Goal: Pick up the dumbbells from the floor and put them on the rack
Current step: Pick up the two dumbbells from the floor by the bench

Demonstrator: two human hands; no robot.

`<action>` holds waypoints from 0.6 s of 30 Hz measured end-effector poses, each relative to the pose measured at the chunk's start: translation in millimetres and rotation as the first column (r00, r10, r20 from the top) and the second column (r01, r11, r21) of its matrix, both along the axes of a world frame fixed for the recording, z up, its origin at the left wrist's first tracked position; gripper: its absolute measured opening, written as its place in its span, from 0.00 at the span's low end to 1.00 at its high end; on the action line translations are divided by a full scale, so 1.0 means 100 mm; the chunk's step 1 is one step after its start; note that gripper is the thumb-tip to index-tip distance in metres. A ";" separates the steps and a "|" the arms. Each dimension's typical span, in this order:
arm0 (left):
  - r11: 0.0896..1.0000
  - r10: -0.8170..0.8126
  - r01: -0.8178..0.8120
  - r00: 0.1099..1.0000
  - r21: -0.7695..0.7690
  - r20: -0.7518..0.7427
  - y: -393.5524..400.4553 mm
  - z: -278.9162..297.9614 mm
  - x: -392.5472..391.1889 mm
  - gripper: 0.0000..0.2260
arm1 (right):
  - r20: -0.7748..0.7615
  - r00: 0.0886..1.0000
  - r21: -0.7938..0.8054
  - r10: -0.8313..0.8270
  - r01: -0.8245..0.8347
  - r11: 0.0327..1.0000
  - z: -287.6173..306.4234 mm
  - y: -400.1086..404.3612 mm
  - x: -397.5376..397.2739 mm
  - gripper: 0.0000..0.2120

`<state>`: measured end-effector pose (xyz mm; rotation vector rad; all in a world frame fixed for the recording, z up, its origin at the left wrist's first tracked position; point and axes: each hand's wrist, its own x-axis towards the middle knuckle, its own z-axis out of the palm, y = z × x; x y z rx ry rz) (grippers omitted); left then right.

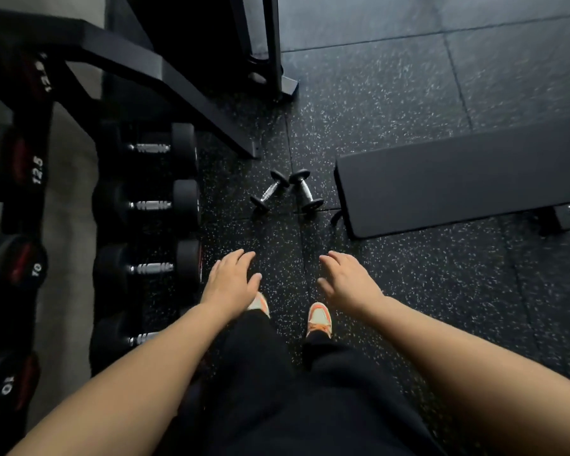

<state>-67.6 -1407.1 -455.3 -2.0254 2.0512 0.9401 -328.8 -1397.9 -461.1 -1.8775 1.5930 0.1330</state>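
Lying on speckled floor [392, 103]: dumbbells [287, 189]; rack [145, 205] left

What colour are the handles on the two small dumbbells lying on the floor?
Shiny silver metal, with black ends, on both small dumbbells; the head view shows them.

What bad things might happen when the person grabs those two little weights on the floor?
The two small dumbbells lie almost touching at one end, so fingers might get pinched between them. They sit just ahead of the shoes; one slipping from the left hand or right hand could land on toes. The bench is close, easy to bump while bending.
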 end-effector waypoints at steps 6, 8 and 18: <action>0.998 -0.007 0.009 0.999 0.059 -0.037 -1.29 -0.52 0.02 0.25 | -0.015 0.997 0.083 -0.077 0.079 0.993 -0.45 -1.08 0.12 0.26; 0.996 -0.012 0.017 0.998 0.087 -0.054 -1.75 -0.78 0.06 0.25 | -0.018 0.992 0.108 -0.122 0.123 0.986 -0.67 -1.45 0.20 0.26; 0.980 0.016 0.006 0.994 0.198 -0.109 -3.36 -2.30 0.15 0.24 | -0.080 0.966 0.246 -0.246 0.258 0.934 -2.03 -2.74 0.45 0.26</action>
